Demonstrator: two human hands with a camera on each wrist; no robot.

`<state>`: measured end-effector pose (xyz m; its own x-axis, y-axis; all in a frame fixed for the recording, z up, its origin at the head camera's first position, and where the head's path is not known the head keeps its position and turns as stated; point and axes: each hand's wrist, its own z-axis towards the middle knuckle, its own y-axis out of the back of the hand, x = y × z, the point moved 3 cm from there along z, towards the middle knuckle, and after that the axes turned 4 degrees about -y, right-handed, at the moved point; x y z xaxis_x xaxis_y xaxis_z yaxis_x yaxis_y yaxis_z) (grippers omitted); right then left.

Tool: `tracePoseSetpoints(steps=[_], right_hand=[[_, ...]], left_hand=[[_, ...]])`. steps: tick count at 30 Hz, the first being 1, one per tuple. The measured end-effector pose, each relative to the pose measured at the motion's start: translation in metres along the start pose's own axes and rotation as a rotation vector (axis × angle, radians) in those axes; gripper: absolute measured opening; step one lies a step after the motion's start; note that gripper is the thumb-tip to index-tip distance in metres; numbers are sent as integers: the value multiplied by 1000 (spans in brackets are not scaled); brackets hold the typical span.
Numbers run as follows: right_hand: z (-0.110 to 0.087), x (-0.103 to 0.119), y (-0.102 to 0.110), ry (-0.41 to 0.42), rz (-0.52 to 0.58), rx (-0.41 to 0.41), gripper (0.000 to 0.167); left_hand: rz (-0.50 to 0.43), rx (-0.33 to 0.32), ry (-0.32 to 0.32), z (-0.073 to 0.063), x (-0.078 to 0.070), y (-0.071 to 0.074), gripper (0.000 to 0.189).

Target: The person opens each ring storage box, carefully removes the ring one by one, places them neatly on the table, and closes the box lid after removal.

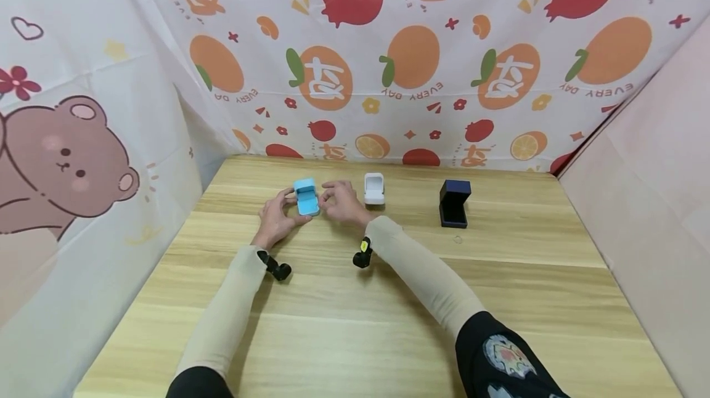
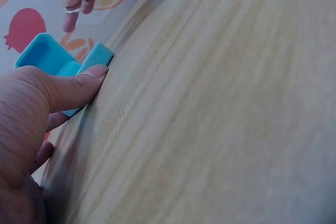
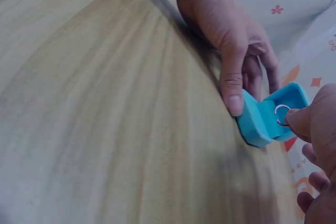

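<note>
A light-blue ring box (image 1: 307, 196) stands on the table with its lid raised. My left hand (image 1: 275, 219) holds it from the left, the thumb on its front edge and other fingers behind it. In the right wrist view a silver ring (image 3: 276, 114) is pinched between the thumb and a finger of my right hand (image 1: 342, 203). The ring overlaps the inside of the raised lid in that view. From the left wrist the ring appears a little above and beyond the box.
Just right of my right hand stands an opened white ring box (image 1: 374, 188). Farther right is an opened dark-blue ring box (image 1: 455, 203), with a small ring-like outline (image 1: 457, 239) on the wooden table (image 1: 333, 330) before it. Patterned cloth (image 1: 355, 90) hangs behind the table.
</note>
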<state>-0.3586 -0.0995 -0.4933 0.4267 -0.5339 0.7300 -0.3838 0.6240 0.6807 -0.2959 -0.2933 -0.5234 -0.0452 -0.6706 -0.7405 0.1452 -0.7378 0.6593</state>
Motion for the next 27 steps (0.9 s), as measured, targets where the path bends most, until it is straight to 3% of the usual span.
tracePoseSetpoints(steps=[12, 27], right_hand=[[-12, 5, -12, -27, 9, 15, 18], [-15, -3, -19, 0, -55, 15, 17]], left_hand=[[1, -1, 8, 1, 0, 0, 90], [-1, -7, 4, 2, 0, 1, 90]])
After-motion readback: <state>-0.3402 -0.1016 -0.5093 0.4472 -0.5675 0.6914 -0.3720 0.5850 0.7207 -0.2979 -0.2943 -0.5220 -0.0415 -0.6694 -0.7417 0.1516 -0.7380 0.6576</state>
